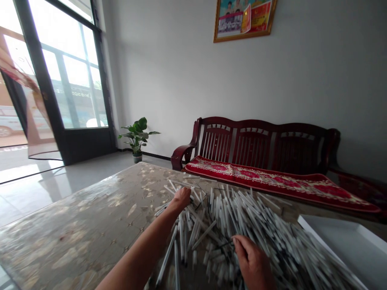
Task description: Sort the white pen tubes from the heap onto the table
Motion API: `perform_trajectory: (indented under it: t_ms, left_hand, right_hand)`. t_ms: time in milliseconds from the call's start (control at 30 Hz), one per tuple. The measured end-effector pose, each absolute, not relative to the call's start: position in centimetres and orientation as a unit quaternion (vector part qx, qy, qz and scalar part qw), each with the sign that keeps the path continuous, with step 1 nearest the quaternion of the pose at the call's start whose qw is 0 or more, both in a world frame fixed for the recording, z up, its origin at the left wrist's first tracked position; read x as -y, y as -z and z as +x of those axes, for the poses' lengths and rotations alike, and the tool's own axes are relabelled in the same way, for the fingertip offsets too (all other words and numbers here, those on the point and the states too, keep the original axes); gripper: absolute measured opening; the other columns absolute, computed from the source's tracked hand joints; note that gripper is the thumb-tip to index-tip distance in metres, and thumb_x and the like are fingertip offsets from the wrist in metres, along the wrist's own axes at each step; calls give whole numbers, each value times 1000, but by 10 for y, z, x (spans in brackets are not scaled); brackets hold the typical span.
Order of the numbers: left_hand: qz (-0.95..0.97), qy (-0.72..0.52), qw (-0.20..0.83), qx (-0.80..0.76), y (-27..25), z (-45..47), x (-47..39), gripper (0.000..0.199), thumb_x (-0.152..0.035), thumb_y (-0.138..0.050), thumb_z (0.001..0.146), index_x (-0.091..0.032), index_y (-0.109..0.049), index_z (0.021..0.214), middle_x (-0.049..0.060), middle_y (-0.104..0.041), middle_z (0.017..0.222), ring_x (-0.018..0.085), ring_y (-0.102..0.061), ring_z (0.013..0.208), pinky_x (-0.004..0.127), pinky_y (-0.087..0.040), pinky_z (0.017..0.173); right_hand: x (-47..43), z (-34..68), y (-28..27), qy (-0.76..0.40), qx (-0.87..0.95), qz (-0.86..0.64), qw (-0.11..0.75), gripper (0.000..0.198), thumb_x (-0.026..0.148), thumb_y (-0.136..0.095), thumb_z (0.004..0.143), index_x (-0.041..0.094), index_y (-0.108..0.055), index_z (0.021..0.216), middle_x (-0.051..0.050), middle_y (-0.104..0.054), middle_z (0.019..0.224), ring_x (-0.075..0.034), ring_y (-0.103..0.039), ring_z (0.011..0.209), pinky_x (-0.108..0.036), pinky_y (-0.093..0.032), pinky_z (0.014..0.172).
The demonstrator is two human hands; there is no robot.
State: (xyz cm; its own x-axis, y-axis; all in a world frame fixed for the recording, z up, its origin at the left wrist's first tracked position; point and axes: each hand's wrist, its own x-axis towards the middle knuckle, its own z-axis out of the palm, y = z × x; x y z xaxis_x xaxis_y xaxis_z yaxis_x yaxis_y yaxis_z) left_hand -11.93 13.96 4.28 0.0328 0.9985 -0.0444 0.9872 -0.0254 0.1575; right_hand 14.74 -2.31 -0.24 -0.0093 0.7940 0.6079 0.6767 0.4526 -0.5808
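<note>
A large heap of slim whitish, translucent tubes (242,213), some with dark parts, is spread over the table; they look like pen parts, but I cannot tell their exact kind. My left hand (182,197) reaches to the far left side of the heap, its fingers curled down among the tubes. What those fingers hold, if anything, is hidden. Nearer to me, my right hand (252,259) pinches the end of a thin dark stick (223,244) between thumb and forefinger. The stick points left over the shorter-looking tubes at the heap's front.
The table (99,217) has a patterned, glossy cover. At the right stands a shallow white box (356,245). Behind the table is a dark red wooden bench (250,145) with a red patterned runner (272,181). A potted plant (137,137) stands near the glass door (72,80).
</note>
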Motion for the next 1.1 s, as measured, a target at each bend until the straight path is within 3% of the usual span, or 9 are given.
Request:
perform_trajectory:
  t_ms: [133,267,400,533,667,767,1100]
  left_hand:
    - [712,-70,52,-697,-39,-125,-139,21,-18,-57,88,-19,-66,107,11,-69,104,24,-66,99,33,-52,80]
    - [742,-87,35,-664,-37,-122,-141,29,-9,-54,85,-22,-67,107,8,-71,108,22,-65,103,29,-49,83]
    - [774,-49,37,-631,-39,-112,-146,17,-14,-56,89,-17,-69,100,11,-69,107,23,-65,102,34,-50,87]
    - [796,-19,37,-604,-44,-102,-147,33,-35,-59,92,-18,-58,120,9,-61,121,22,-62,103,43,-54,87]
    - [808,-20,27,-589,-46,-100,-143,17,-15,-55,91,-13,-67,102,15,-66,113,25,-64,102,41,-52,89]
    - [808,-37,22,-587,-48,-103,-140,24,-2,-49,86,-11,-70,93,19,-67,109,27,-66,99,40,-52,87]
    - [807,-169,86,-560,-58,-68,-78,24,-16,-45,88,-15,-68,92,10,-71,96,21,-66,94,29,-48,83]
  right_hand:
    - [23,147,2,-66,707,-523,472,49,55,-38,94,24,-74,83,-9,-77,82,-19,-73,74,-23,-57,68]
    - [23,147,3,-62,708,-521,472,48,54,-39,94,24,-74,83,-8,-77,81,-19,-73,74,-22,-56,67]
    - [23,147,4,-52,710,-516,476,47,52,-39,95,24,-74,83,-7,-77,80,-18,-73,72,-21,-56,66]
    - [24,147,2,-45,715,-514,472,44,49,-39,95,23,-74,84,-7,-76,80,-17,-73,72,-20,-55,66]
    - [25,145,2,-45,715,-512,474,43,48,-40,95,24,-73,83,-6,-76,80,-17,-73,72,-20,-55,66]
    - [26,143,2,-49,714,-514,473,43,47,-39,96,23,-73,85,-6,-76,81,-17,-73,73,-21,-55,68]
    - [24,147,2,-45,710,-523,469,40,42,-39,97,21,-72,88,-8,-76,85,-19,-73,78,-23,-55,69]
